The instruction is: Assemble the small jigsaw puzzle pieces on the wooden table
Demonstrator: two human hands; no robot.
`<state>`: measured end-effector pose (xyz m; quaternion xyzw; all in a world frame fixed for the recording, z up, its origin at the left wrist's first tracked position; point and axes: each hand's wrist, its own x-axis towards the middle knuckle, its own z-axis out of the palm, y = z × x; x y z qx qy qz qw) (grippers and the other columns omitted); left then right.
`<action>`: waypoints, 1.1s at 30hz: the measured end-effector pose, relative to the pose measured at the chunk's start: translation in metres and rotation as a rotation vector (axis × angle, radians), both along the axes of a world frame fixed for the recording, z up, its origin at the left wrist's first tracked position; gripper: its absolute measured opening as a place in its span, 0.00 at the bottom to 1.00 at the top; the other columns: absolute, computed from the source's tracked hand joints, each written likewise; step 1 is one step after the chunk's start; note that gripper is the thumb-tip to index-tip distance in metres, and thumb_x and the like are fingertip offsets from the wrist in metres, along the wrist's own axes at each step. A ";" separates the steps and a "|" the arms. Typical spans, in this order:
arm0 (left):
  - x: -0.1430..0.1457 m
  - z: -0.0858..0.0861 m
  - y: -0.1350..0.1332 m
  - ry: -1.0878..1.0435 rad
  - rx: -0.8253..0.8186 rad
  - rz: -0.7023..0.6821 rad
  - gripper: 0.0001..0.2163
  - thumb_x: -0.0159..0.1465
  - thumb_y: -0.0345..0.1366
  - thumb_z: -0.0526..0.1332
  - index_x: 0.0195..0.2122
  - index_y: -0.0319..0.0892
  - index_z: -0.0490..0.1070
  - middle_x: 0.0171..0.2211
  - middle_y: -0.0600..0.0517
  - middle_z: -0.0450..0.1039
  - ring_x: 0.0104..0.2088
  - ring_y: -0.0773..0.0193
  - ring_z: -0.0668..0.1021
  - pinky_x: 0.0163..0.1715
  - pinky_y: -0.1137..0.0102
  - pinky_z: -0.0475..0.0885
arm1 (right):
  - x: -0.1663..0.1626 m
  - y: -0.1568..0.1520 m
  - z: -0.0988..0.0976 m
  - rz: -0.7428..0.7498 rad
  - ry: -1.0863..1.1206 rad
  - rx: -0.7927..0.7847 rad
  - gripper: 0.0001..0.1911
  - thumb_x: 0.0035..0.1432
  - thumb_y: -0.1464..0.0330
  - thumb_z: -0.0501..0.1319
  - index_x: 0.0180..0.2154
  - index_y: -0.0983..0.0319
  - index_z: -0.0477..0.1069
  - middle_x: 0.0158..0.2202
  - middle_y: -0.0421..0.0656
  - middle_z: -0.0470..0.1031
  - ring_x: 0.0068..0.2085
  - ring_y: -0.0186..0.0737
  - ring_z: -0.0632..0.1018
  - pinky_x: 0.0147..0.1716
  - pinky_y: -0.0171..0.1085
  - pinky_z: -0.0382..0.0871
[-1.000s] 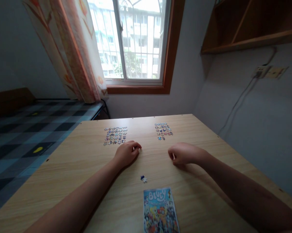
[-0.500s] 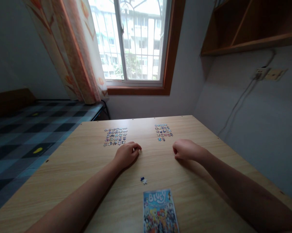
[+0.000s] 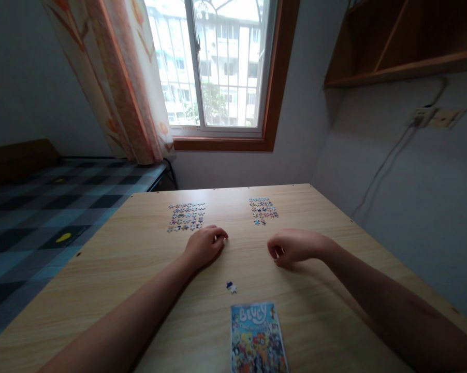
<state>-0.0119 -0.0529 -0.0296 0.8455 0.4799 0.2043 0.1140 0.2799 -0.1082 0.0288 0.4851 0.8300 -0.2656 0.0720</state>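
My left hand [image 3: 203, 245] rests on the wooden table [image 3: 140, 269] with its fingers curled under, just in front of a laid-out group of puzzle pieces [image 3: 186, 217]. My right hand [image 3: 291, 246] hovers loosely closed near a smaller group of puzzle pieces [image 3: 263, 211]; its fingers pinch together and what they hold is too small to make out. A small joined bit of puzzle [image 3: 231, 286] lies between my forearms. Closer to me lies a colourful picture card [image 3: 257, 339] reading "Bluey".
A bed with a checked cover [image 3: 43, 217] stands left of the table. Behind it are a window [image 3: 218, 67] with a patterned curtain [image 3: 120, 83]. A wooden shelf [image 3: 404, 46] hangs on the right wall above a socket [image 3: 431, 116] with a cable.
My right hand moved toward the smaller group of pieces half a second ago and has now drawn back left and nearer to me. My left hand stayed put.
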 end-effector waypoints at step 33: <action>0.001 0.004 -0.003 -0.006 -0.018 0.001 0.11 0.61 0.34 0.56 0.36 0.47 0.80 0.36 0.52 0.77 0.35 0.61 0.77 0.39 0.68 0.68 | 0.009 0.020 -0.013 -0.241 -0.293 0.383 0.18 0.69 0.68 0.51 0.41 0.63 0.79 0.42 0.52 0.81 0.43 0.45 0.80 0.41 0.36 0.66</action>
